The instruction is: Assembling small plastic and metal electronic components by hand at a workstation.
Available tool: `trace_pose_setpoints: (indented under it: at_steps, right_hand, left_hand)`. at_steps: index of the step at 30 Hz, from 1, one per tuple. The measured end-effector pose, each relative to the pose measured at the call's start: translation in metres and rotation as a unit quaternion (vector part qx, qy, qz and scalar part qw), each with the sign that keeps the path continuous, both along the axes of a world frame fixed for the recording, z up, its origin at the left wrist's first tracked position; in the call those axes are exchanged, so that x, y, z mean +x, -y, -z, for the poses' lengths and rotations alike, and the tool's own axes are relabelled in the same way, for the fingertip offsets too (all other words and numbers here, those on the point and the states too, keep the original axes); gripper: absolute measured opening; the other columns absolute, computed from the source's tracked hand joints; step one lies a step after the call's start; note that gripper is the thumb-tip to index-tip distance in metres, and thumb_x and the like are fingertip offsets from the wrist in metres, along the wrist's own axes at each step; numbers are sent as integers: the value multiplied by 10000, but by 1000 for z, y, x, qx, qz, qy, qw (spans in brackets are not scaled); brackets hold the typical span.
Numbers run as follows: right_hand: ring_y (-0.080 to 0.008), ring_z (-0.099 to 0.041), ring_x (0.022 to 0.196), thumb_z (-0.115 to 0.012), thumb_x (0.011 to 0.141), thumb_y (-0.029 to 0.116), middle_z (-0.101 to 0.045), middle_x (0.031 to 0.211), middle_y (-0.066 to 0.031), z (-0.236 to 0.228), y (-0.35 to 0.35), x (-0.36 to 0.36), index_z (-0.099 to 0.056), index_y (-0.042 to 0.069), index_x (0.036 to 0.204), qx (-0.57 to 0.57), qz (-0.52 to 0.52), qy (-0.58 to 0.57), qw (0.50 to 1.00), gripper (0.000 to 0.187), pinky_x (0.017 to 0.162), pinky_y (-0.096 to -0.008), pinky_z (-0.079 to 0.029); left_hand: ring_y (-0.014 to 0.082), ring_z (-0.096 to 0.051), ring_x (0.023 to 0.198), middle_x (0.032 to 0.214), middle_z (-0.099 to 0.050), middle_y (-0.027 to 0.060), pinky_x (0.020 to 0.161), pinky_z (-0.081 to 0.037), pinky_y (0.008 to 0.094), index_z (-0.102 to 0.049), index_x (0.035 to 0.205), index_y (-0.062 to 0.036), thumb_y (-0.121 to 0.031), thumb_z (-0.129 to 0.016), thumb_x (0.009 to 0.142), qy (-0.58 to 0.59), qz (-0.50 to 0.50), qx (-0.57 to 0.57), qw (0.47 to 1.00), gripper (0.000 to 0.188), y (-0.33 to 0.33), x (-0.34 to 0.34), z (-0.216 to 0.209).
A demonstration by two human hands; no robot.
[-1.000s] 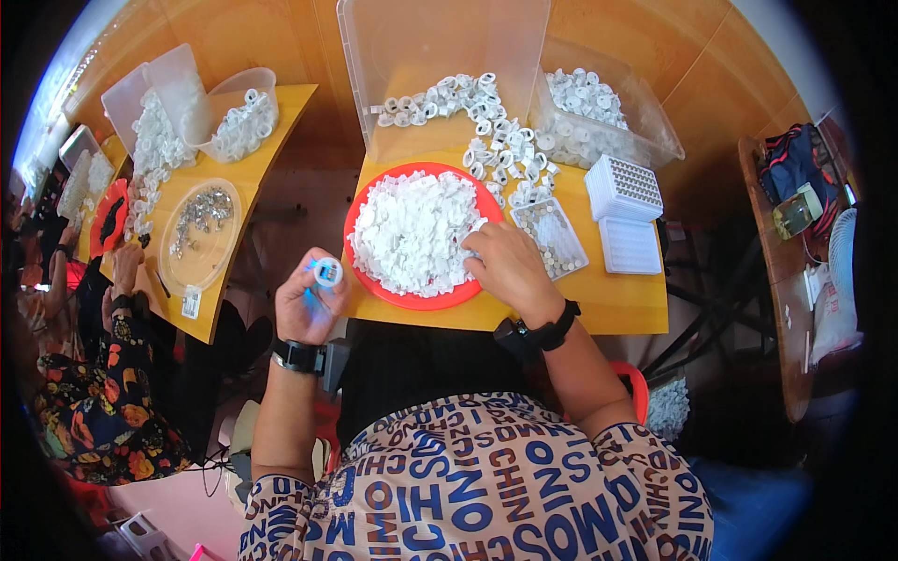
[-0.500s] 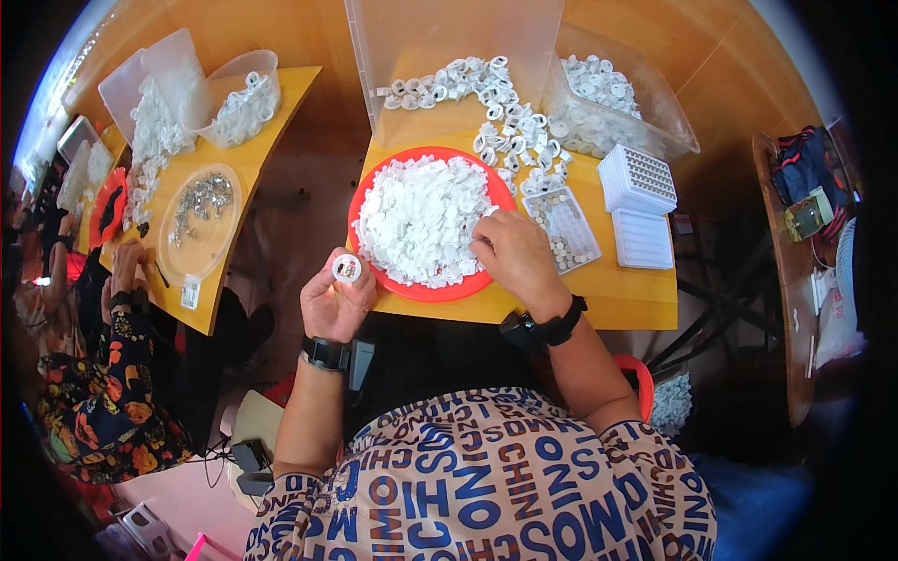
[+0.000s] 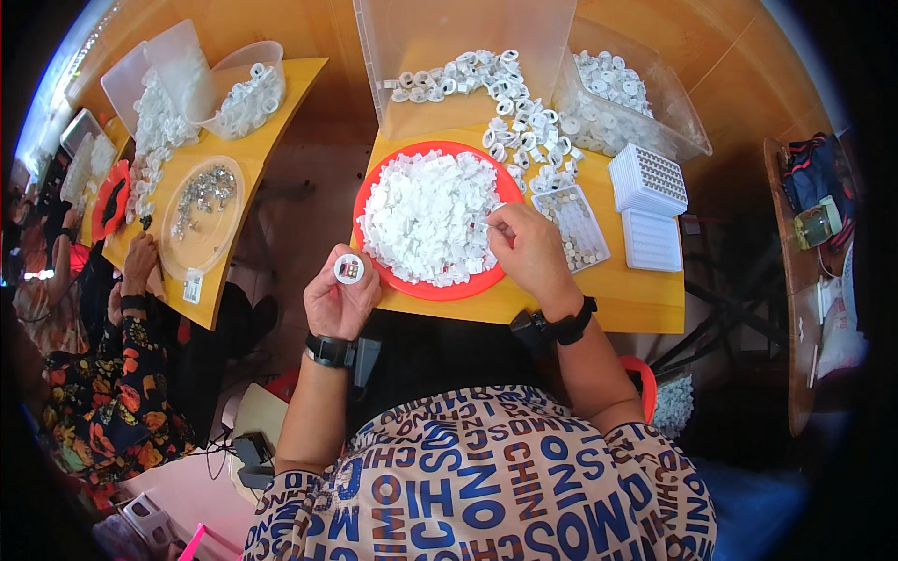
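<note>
My left hand (image 3: 339,294) is closed around a round white plastic part (image 3: 349,269), its face turned up with small dark and reddish pieces inside. It stays just off the near left rim of a red round tray (image 3: 398,284). On the tray lies a large heap of small white plastic pieces (image 3: 426,215). My right hand (image 3: 531,252) is over the tray's right edge, thumb and fingers pinched together beside the heap. Whatever is between those fingertips is too small to make out.
A shallow white tray of round metallic pieces (image 3: 571,229) lies right of the red tray. Beyond are loose white ring-shaped parts (image 3: 528,126), a clear bin (image 3: 669,131) and stacked white trays (image 3: 647,182). A co-worker's hand (image 3: 140,262) is at the left table.
My right hand has drawn slightly right, toward the tray's edge. The round part in my left hand has tilted a little, showing its inside differently. The whole view has shifted slightly.
</note>
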State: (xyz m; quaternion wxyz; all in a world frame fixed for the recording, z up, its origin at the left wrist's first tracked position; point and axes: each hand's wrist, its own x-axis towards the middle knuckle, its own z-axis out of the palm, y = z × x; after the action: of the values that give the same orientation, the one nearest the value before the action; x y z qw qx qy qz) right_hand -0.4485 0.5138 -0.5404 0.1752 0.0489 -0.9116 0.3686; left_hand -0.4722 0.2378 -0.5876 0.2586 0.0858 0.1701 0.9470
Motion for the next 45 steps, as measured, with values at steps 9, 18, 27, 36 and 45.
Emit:
trace_pose_setpoints:
  at_steps: [9, 18, 27, 36, 45]
  right_hand:
    - [-101, -606, 736, -603, 868, 11, -649, 791, -55, 6, -10, -2, -625, -13, 1004, -282, -24, 71, 956, 140, 669, -237, -482]
    - [-67, -580, 798, -607, 877, 15, -637, 900, -23, 0, -6, 9, -602, -13, 1083, -439, -91, 154, 880, 208, 719, -206, -476]
    - [-57, -570, 780, -616, 874, 25, -628, 889, -14, -4, 10, 18, -610, -8, 1092, -440, -109, 151, 878, 221, 707, -203, -480]
    - [-49, -550, 752, -615, 874, 38, -606, 860, 5, -28, 29, 22, -618, -2, 1090, -392, -124, 158, 898, 220, 680, -197, -464]
    - [-52, -557, 755, -609, 874, 34, -617, 869, 0, -43, 28, 15, -628, 3, 1070, -394, -139, 144, 897, 199, 686, -203, -470]
  left_hand:
    - [224, -496, 638, 769, -519, 117, 559, -405, 311, -483, 934, -36, -202, -576, 846, 12, -12, 5, 1000, 210, -2, 1, 0]
    - [211, -490, 687, 781, -510, 112, 595, -409, 309, -484, 951, -44, -187, -561, 860, -2, -18, -4, 1000, 186, 0, 1, 5]
    - [217, -489, 616, 768, -502, 116, 559, -397, 310, -489, 985, -51, -205, -530, 895, -27, -32, -18, 999, 183, -5, 5, 3]
    - [262, -541, 691, 841, -579, 173, 602, -449, 325, -488, 1003, -20, -160, -511, 912, -31, -19, 25, 999, 168, -4, 1, 6]
    - [247, -521, 670, 793, -534, 137, 571, -427, 327, -499, 989, -39, -167, -522, 886, 42, -46, -2, 998, 166, -3, 6, 2]
